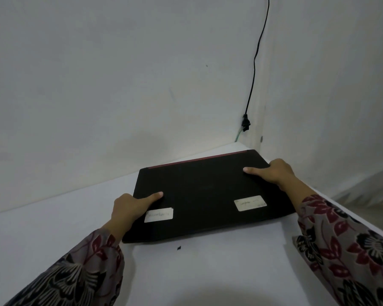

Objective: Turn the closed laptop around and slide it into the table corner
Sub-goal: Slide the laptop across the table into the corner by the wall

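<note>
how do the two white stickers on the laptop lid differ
The left sticker sits by the laptop's left edge, partly under the left hand; the right sticker lies clear of the right hand. The left sticker carries one larger handwritten word; the right sticker's writing is smaller and unreadable. The left lies nearly level in the picture, the right tilted. Both are white rectangles, near the lid's near edge.

Walls [119, 85] hem the corner; bare table [53, 217] lies open left.
</note>
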